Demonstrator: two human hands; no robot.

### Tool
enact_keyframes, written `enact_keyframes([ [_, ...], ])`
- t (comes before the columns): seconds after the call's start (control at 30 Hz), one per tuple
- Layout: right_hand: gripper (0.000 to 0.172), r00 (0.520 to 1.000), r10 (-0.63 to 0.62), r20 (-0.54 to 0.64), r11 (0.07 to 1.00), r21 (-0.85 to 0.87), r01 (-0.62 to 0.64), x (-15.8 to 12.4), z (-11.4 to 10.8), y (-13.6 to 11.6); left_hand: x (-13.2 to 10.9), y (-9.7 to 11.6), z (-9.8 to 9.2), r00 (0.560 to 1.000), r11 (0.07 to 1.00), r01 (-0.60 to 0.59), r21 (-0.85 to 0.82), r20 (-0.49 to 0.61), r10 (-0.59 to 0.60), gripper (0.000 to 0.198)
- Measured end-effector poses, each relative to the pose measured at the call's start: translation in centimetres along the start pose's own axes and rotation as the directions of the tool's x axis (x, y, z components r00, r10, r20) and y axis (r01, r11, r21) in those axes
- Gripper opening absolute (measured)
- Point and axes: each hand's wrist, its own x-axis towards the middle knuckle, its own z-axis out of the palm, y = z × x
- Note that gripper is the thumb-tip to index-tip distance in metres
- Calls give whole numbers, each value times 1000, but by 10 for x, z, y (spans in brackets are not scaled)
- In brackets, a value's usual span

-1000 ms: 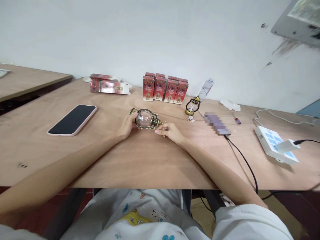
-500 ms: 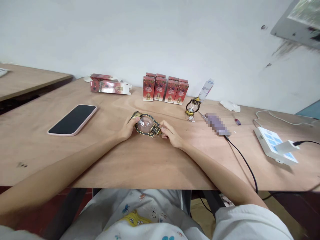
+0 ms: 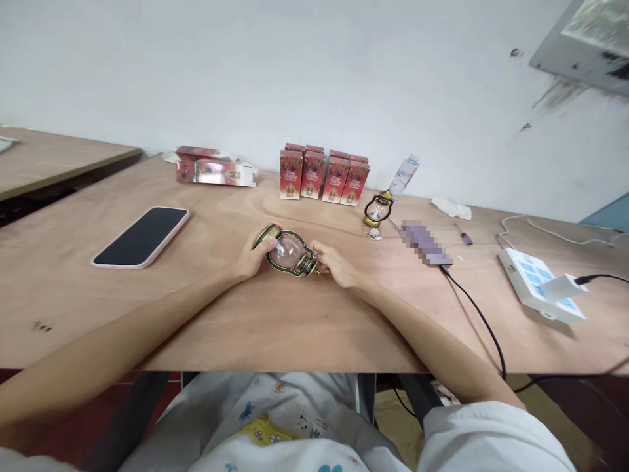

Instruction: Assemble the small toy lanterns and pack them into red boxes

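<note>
A small toy lantern (image 3: 291, 253) with a clear globe and a black-and-gold frame lies on its side on the wooden table (image 3: 275, 314), held between both hands. My left hand (image 3: 253, 255) grips its gold top end, thumb on the globe. My right hand (image 3: 337, 263) is closed on the base end, fingers pinched at the bottom. A second lantern of the same kind (image 3: 377, 211) stands upright farther back on the right.
A black phone in a pink case (image 3: 141, 236) lies at the left. Several red boxes (image 3: 324, 174) stand in a row at the back, another box (image 3: 216, 168) lies flat. At the right are a blurred device (image 3: 422, 241) with a black cable, a screwdriver (image 3: 464, 235) and a white power strip (image 3: 540, 283).
My right hand moved from beside the lantern onto its base end. The lantern has tilted and sunk lower toward the table.
</note>
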Motion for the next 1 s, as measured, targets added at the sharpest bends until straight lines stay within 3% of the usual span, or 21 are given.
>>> enact_keyframes([
  [0.3, 7, 999, -42, -2, 993, -109, 42, 1, -1, 2, -1, 1, 1, 1000, 1000, -21, -10, -13, 21, 45],
  [0.57, 8, 999, -44, 15, 989, -138, 46, 0, -2, 2, -6, 7, 4, 981, 982, -188, 28, -37, 189, 47],
  [0.7, 6, 1000, -17, -2, 999, -44, 17, 1, -2, 8, -11, 12, 4, 969, 968, -247, 45, -19, 248, 48],
  [0.87, 6, 992, 112, -66, 971, 220, -95, 8, -9, 12, -13, 15, 5, 953, 948, -297, 112, -30, 302, 47],
  [1.0, 23, 974, 156, -164, 923, 376, -84, 12, -19, 13, -13, 17, 8, 954, 933, -293, 210, 0, 299, 42],
])
